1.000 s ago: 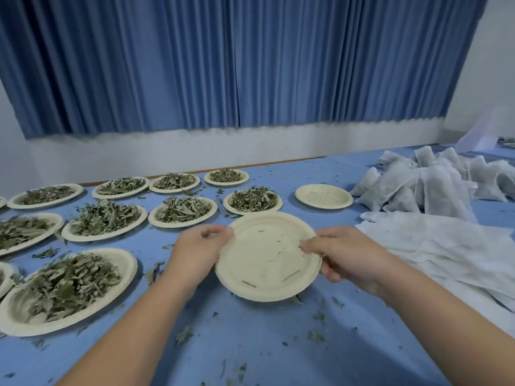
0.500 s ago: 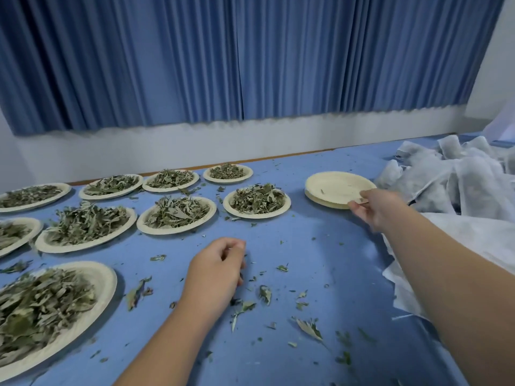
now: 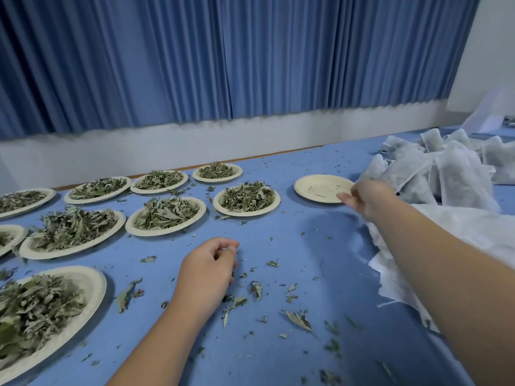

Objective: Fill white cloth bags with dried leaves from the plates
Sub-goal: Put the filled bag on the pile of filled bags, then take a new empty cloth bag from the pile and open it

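Observation:
My right hand [image 3: 367, 200] reaches far right, blurred, its fingertips at the rim of an empty paper plate [image 3: 317, 188] lying on the blue table [image 3: 301, 235]. Resting on the table at centre is my left hand [image 3: 207, 271], its fingers loosely curled over loose leaf scraps [image 3: 298, 319], with nothing plainly held. Several plates heaped with dried leaves stand to the left, the nearest ones being the centre plate [image 3: 246, 197] and a big plate [image 3: 94, 285] at the front left. Flat white cloth bags [image 3: 490, 235] lie under my right forearm.
A pile of stuffed white bags [image 3: 451, 174] sits at the back right, behind the flat ones. A blue curtain [image 3: 223, 57] and a white wall close off the table's far edge. Leaf crumbs are strewn over the cloth between my arms.
Both hands held the empty plate at centre a second ago. My right hand carried it to the far right and set it down; my left hand dropped to the table.

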{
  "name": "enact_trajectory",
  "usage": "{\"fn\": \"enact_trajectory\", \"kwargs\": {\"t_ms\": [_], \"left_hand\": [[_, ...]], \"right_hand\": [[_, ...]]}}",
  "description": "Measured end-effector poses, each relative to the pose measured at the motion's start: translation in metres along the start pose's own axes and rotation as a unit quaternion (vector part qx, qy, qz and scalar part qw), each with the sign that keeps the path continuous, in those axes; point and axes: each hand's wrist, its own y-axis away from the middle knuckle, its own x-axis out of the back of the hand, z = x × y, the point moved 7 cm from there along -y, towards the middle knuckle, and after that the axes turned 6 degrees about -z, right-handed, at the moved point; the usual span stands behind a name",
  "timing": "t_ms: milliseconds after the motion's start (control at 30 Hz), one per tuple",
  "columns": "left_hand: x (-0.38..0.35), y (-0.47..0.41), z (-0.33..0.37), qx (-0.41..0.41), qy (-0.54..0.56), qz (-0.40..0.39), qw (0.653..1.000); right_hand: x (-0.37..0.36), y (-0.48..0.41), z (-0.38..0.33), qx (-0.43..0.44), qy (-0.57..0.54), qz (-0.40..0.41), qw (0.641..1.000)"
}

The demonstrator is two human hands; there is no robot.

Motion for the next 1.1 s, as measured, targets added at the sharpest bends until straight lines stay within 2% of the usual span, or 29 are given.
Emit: {"fn": "enact_trajectory", "kwargs": {"t_ms": [100, 133, 200, 267, 300, 333, 433, 467, 667, 733, 833, 900, 967, 1033, 1100], "left_hand": [[-0.001, 0.0, 0.001, -0.002, -0.01, -0.005, 1.0], [-0.001, 0.001, 0.002, -0.003, -0.014, -0.008, 1.0], [-0.001, 0.002, 0.004, -0.011, -0.031, -0.013, 0.999], [-0.002, 0.003, 0.006, -0.021, -0.054, -0.02, 0.998], [-0.003, 0.004, 0.007, -0.024, -0.062, -0.025, 0.997], [-0.004, 0.006, 0.008, -0.027, -0.068, -0.03, 0.997], [-0.004, 0.008, 0.008, -0.038, -0.108, -0.039, 0.993], [-0.005, 0.009, 0.01, -0.043, -0.123, -0.042, 0.991], [-0.005, 0.016, 0.015, -0.045, -0.184, -0.073, 0.979], [-0.005, 0.019, 0.018, -0.039, -0.193, -0.088, 0.976], [0.001, 0.027, 0.022, -0.044, -0.184, -0.1, 0.977], [0.008, 0.035, 0.026, -0.062, -0.19, -0.092, 0.976], [0.017, 0.044, 0.03, -0.076, -0.179, -0.075, 0.978], [0.028, 0.053, 0.033, -0.083, -0.149, -0.051, 0.984], [0.039, 0.063, 0.037, -0.083, -0.109, -0.024, 0.99]], "right_hand": [[0.011, 0.022, -0.02, 0.009, -0.045, -0.023, 0.999], [0.017, 0.036, -0.031, 0.026, -0.025, -0.033, 0.999], [0.027, 0.068, -0.048, 0.072, 0.088, -0.064, 0.991], [0.036, 0.097, -0.053, 0.112, 0.262, -0.087, 0.955], [0.038, 0.11, -0.051, 0.125, 0.359, -0.096, 0.92], [0.04, 0.12, -0.05, 0.142, 0.46, -0.1, 0.87], [0.035, 0.138, -0.038, 0.2, 0.695, -0.089, 0.685], [0.034, 0.143, -0.032, 0.206, 0.733, -0.089, 0.642], [0.025, 0.151, -0.007, 0.217, 0.839, -0.023, 0.499], [0.024, 0.15, -0.004, 0.211, 0.854, -0.002, 0.476], [0.021, 0.152, -0.008, 0.251, 0.833, 0.018, 0.494], [0.014, 0.161, -0.016, 0.301, 0.786, 0.021, 0.539], [0.006, 0.173, -0.025, 0.339, 0.713, 0.0, 0.614], [-0.006, 0.188, -0.036, 0.361, 0.597, -0.048, 0.715], [-0.02, 0.201, -0.044, 0.351, 0.485, -0.103, 0.794]]}}
